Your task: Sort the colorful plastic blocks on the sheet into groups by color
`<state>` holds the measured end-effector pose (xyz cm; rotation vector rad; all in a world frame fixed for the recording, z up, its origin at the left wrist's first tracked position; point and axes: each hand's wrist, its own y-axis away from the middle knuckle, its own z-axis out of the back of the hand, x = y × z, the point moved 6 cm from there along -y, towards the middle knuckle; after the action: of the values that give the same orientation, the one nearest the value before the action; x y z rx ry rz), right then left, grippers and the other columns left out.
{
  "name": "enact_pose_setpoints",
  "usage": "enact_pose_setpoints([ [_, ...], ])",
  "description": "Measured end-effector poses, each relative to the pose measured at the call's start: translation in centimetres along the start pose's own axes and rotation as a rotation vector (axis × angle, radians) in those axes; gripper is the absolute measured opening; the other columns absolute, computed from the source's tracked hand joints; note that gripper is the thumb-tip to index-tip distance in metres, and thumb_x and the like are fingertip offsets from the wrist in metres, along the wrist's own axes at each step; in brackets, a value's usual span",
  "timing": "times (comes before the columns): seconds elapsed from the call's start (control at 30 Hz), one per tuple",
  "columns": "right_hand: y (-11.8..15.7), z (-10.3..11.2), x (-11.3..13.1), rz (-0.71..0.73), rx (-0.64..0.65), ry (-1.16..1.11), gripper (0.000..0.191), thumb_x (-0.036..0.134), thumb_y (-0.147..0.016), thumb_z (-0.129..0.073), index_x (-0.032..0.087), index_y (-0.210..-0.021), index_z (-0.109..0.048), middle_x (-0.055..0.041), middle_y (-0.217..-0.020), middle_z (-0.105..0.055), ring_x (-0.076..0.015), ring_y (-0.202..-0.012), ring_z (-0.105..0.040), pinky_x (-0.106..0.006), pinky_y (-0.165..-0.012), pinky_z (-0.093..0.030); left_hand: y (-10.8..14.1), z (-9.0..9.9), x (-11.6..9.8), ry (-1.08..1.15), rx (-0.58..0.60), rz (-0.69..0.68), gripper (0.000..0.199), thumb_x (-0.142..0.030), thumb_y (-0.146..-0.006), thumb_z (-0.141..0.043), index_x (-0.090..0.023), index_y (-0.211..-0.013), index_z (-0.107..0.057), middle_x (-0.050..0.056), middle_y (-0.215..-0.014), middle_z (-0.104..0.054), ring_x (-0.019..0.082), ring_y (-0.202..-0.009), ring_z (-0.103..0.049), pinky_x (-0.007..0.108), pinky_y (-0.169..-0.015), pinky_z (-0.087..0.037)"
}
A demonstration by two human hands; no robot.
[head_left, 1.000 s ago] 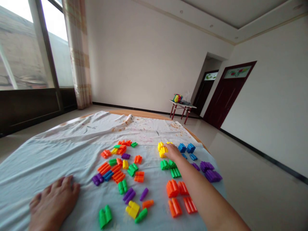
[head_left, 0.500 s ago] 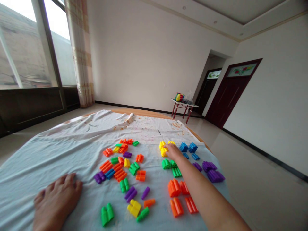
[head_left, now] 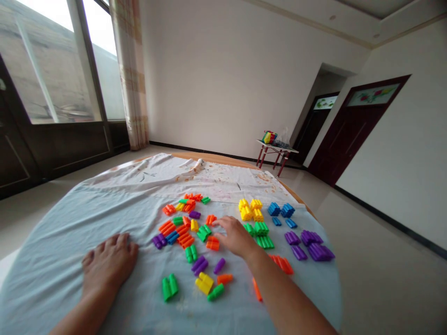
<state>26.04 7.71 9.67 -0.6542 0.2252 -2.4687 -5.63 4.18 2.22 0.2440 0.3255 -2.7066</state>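
My left hand [head_left: 111, 261] lies flat on the cloth, fingers spread, left of the mixed plastic pieces. My right hand [head_left: 233, 235] hovers with fingers apart, its fingertips beside an orange piece [head_left: 211, 219] and near a green piece [head_left: 204, 232]. Orange, green, purple, yellow and blue pieces lie scattered in the middle. On the right, pieces sit in groups by colour: yellow [head_left: 250, 210], green [head_left: 261, 229], blue [head_left: 281, 210] and purple [head_left: 310, 244]. My right forearm partly hides the orange group [head_left: 282, 264].
The round table bears a light blue and white cloth [head_left: 139, 195]. Behind it stands a small table [head_left: 279, 148] with a colourful bag on it. A curtain [head_left: 132, 74] and window are at the left, dark red doors at the right.
My right hand has moved left and nearer, from the yellow group to the scattered pieces. The yellow group is now uncovered. The camera view has shifted slightly; my left hand still rests on the cloth.
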Motion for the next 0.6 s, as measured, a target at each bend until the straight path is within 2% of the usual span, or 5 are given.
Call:
enact_pose_setpoints([
  [0.13, 0.9, -2.6, 0.3, -0.11, 0.078, 0.124, 0.032, 0.019, -0.08, -0.059, 0.019, -0.112, -0.063, -0.0084, -0.109, -0.066, -0.0218, -0.107, -0.057, -0.033, -0.095, -0.041, 0.0, 0.0, 0.1, -0.004, -0.003, 0.009, 0.055, -0.042, -0.084, -0.028, -0.013, -0.125, -0.053, 0.016, -0.135, -0.05, 0.035, -0.123, -0.043, 0.051, -0.103, -0.026],
  [0.3, 1.7, -4.0, -1.0, -0.223, 0.151, 0.201, 0.031, 0.025, -0.079, -0.062, 0.018, -0.109, -0.063, -0.0098, -0.103, -0.067, -0.0246, -0.102, -0.059, -0.036, -0.09, -0.044, -0.3, -0.5, 0.4, -0.023, 0.013, 0.005, 0.057, -0.044, -0.084, -0.026, -0.015, -0.125, -0.052, 0.014, -0.136, -0.049, 0.034, -0.124, -0.042, 0.05, -0.104, -0.025],
  [0.37, 1.9, -4.2, -0.9, -0.21, 0.127, 0.177, 0.031, 0.028, -0.077, -0.065, 0.02, -0.108, -0.064, -0.0086, -0.103, -0.066, -0.0234, -0.101, -0.059, -0.034, -0.09, -0.044, -0.4, -0.7, 0.5, -0.04, 0.02, 0.014, 0.057, -0.045, -0.084, -0.024, -0.017, -0.125, -0.051, 0.013, -0.136, -0.049, 0.032, -0.124, -0.041, 0.049, -0.104, -0.025],
  [0.47, 2.0, -4.1, -0.5, -0.187, 0.021, 0.14, 0.026, 0.027, -0.079, -0.064, 0.021, -0.105, -0.064, -0.0073, -0.102, -0.063, -0.0211, -0.101, -0.057, -0.031, -0.091, -0.044, -0.6, -0.9, 0.6, -0.062, 0.027, 0.02, 0.058, -0.046, -0.085, -0.02, -0.018, -0.126, -0.049, 0.012, -0.137, -0.047, 0.031, -0.125, -0.041, 0.048, -0.104, -0.024],
  [0.6, 2.2, -3.7, -0.3, -0.236, -0.088, 0.191, 0.027, 0.02, -0.078, -0.064, 0.021, -0.105, -0.064, -0.0085, -0.101, -0.06, -0.023, -0.102, -0.055, -0.034, -0.091, -0.045, -0.5, -0.8, 0.4, -0.078, 0.036, 0.014, 0.059, -0.047, -0.085, -0.019, -0.018, -0.127, -0.048, 0.012, -0.137, -0.048, 0.031, -0.124, -0.041, 0.047, -0.103, -0.025],
])
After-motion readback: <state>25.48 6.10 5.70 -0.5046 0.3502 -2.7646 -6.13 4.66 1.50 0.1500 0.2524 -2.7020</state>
